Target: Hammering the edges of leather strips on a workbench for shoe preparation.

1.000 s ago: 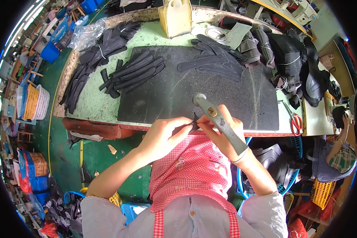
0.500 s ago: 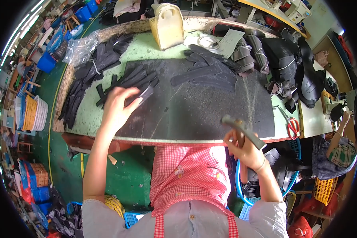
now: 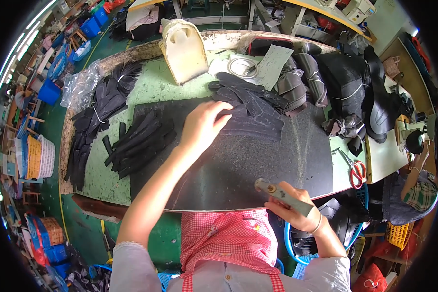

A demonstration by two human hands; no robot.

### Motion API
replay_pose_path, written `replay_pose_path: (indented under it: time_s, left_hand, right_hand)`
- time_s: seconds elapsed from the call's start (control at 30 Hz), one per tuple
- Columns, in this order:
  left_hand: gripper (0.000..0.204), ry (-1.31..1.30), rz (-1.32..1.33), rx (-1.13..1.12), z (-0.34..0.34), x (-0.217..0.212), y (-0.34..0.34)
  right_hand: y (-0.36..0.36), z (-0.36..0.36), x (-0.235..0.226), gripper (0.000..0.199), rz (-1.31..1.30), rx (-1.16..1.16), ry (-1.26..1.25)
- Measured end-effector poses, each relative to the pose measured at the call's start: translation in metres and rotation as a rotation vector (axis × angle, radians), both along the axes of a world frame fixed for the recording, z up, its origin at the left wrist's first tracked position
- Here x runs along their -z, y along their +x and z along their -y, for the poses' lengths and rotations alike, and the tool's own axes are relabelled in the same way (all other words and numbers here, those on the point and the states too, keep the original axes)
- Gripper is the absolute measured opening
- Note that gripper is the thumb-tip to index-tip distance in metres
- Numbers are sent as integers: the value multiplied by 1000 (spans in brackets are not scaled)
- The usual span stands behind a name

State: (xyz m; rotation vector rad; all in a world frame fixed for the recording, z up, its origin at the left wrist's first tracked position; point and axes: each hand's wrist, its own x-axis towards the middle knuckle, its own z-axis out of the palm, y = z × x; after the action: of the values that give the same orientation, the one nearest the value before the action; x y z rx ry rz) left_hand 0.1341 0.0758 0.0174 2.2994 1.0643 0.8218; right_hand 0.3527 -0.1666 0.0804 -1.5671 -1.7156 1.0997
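My left hand (image 3: pixel 207 124) reaches over the middle of the table, its thumb and fingers closed around the left end of a black strip (image 3: pixel 232 113) in the right-hand pile. Part of that strip is hidden by the fingers. To the left lies a second pile of black strips (image 3: pixel 143 141), loosely fanned. Near the table's front edge, my right hand (image 3: pixel 299 209) grips a hammer (image 3: pixel 287 198) with a grey metal head; most of its handle is hidden by the hand. A large dark mat (image 3: pixel 238 170) lies under both hands.
A yellowed plastic container (image 3: pixel 185 53) stands at the back beside a white tape roll (image 3: pixel 243 67). Red-handled scissors (image 3: pixel 357 174) lie at the right. Tied black bundles (image 3: pixel 343 75) crowd the right side; another bundle (image 3: pixel 102 104) lies left. A co-worker (image 3: pixel 409 194) sits at right.
My left hand has left the left pile, where it held a black strip, and moved right to the other pile. The hammer has shifted slightly left and turned. The view has tilted.
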Motion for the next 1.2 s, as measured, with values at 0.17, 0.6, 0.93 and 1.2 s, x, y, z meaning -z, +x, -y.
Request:
replay_pose_path:
  time_s: [0.17,0.6,0.93,1.2]
  left_hand:
    - [31,-397,-87,415,77,-34,-61]
    - [30,-41,-57,321,117,9,-58]
    - [24,314,-4,491,105,21,-59]
    - [31,38,-54,355,104,11,-64]
  right_hand:
    - [12,-8,-10,22,21,-24,-81]
    - [-35,-24,5,18,216,-354,-164]
    - [-22,-29,-3,25,246,-280,-109]
    - [-35,-33,0,25,357,-354,-81]
